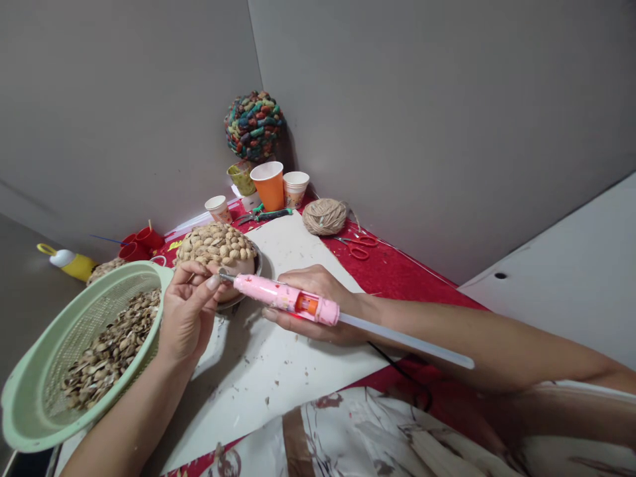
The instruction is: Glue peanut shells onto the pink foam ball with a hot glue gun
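Observation:
A pink hot glue gun [278, 295] is gripped in my right hand [318, 298], its metal nozzle pointing left. From its back end a long translucent glue stick [412, 341] sticks out. My left hand [191, 308] is closed in a pinch right at the nozzle tip; whatever small piece lies between the fingers is hidden. Just behind the nozzle sits a rounded form [216, 248] covered on top with pale nut shells, its lower side bare, resting in a bowl. A green strainer basket [30, 377] beside my left forearm holds many loose shells [112, 348].
A multicoloured ball [255, 126] stands at the back corner, near an orange cup [269, 187] and paper cups [296, 189]. Pliers [265, 214], a twine ball [324, 216] and red-handled scissors [358, 248] lie behind the white board [278, 377]. A yellow-white bottle [69, 262] is far left.

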Available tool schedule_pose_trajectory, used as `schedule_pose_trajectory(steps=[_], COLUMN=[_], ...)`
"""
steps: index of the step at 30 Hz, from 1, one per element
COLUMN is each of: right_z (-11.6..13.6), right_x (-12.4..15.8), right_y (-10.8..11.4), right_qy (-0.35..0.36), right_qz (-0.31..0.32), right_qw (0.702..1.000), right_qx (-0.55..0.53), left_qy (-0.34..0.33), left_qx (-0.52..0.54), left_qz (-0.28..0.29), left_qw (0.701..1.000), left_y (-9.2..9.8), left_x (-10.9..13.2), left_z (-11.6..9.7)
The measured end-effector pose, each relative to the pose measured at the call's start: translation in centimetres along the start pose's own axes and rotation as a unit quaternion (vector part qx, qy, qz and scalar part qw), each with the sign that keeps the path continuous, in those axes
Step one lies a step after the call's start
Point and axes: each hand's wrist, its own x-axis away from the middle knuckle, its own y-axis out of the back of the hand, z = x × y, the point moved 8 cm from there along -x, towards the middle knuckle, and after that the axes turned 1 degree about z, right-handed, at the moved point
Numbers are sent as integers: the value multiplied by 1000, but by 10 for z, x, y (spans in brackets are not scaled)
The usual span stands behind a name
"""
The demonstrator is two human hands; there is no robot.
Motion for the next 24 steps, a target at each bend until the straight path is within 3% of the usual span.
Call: schedule_pose_trajectory(steps=[24], right_z=[4], right_x=[0], right_y=[-1], right_qy=[20], right_qz=[-10], right_qw=[999], right_qx=[24], left_qy=[-8], left_qx=[7], left_qz=[-20], left_qw=[1000], left_y=[1], left_x=[-1], left_z=[-4])
